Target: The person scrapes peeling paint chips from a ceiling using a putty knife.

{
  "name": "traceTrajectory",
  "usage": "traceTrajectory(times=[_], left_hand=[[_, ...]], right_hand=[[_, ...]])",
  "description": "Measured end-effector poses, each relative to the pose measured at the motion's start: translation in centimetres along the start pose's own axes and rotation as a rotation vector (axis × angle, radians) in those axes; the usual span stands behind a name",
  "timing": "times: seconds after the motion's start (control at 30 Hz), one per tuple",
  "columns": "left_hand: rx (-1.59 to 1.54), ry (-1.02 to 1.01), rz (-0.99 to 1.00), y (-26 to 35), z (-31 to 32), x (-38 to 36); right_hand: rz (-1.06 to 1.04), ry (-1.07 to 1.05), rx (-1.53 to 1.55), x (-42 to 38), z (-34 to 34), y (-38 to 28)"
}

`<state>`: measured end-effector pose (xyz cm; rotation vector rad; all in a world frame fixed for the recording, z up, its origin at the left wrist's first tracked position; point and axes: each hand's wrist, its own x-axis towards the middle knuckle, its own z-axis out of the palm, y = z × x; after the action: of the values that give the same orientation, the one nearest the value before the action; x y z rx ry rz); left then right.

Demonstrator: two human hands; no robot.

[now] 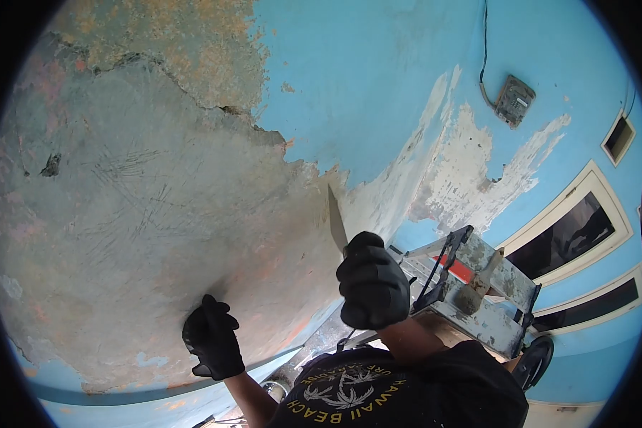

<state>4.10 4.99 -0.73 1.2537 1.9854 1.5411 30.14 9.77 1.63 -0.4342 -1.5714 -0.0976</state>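
Observation:
My right hand (374, 282), in a black glove, is wrapped round the handle of a scraper. The thin grey blade (336, 217) points up along the wall, its tip close to the ragged edge of the blue paint (378, 85). The handle itself is hidden inside my fist. Lower left, my left hand (212, 337), also in a black glove, is near the bare grey wall (192, 214) with its fingers curled; whether it touches the wall or holds anything is unclear.
A paint-spattered metal ladder (478, 321) with a red part stands to the right. Beyond it are framed dark windows (571, 239). A grey box (515, 101) with a cable is on the blue wall at upper right.

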Motion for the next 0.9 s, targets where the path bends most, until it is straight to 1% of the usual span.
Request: traceTrajectory(times=[0.03,0.1,0.13,0.17,0.2,0.27,0.3,0.33,0.4,0.43,0.5,0.53,0.57,0.6,0.63,0.73,0.8,0.87,0.9], left_hand=[[0.009,0.003,0.021,-0.1,0.0,0.0],[0.028,0.001,0.035,-0.4,-0.2,-0.2],[0.017,0.0,0.047,-0.7,-0.2,-0.2],[0.001,0.002,0.066,-0.8,-0.1,0.1],[-0.01,0.011,0.073,-0.4,0.3,0.3],[0.021,0.018,0.033,0.1,0.1,-0.1],[0.033,0.015,0.029,0.0,0.1,-0.2],[0.038,0.022,0.032,-0.1,0.1,-0.1],[0.049,0.031,0.032,-0.3,0.1,-0.1],[0.019,0.03,0.027,-0.3,0.2,-0.2],[-0.02,0.035,0.037,-0.1,0.0,-0.1],[-0.018,0.02,0.035,-0.1,0.0,-0.1],[-0.008,0.004,0.024,-0.1,0.0,-0.1],[-0.001,0.007,0.018,-0.4,0.0,-0.1],[0.008,0.003,0.011,-0.8,0.0,-0.1],[-0.008,-0.001,0.003,-0.8,0.0,-0.1],[-0.048,0.022,-0.015,-0.7,0.4,-0.1],[-0.005,-0.01,0.049,-0.7,-0.1,-0.1],[0.021,-0.013,0.0,0.0,-0.2,-0.3]], right_hand=[[-0.033,-0.036,-0.003,-0.1,-0.1,0.2],[0.2,0.037,-0.469,-3.0,0.4,4.0],[0.348,0.094,-0.361,-2.5,0.1,5.3],[0.462,0.05,-0.361,-2.3,-1.3,5.1],[0.447,0.053,-0.359,-2.2,-1.2,4.7],[0.105,0.147,-0.002,-0.9,-0.1,1.5],[-0.016,-0.106,0.077,0.1,-1.7,0.7],[-0.008,-0.101,0.079,-0.3,-1.3,1.2],[0.162,0.002,-0.601,-2.3,0.0,3.5],[0.366,-0.035,-0.686,-5.1,0.0,6.5],[0.615,0.223,-0.282,-7.2,-0.2,7.7],[0.564,0.14,-0.47,-3.3,-1.0,5.2],[0.46,0.147,-0.473,-1.8,-0.2,2.7],[0.184,0.22,-0.067,-1.0,0.5,1.7],[0.046,0.133,0.006,-0.1,0.2,0.7],[-0.017,0.075,0.053,-0.5,-1.0,2.1],[-0.044,0.157,0.036,0.1,-0.3,2.2],[-0.035,0.195,0.023,1.1,-0.2,1.0],[-0.033,0.204,0.019,1.7,-0.4,0.0]])
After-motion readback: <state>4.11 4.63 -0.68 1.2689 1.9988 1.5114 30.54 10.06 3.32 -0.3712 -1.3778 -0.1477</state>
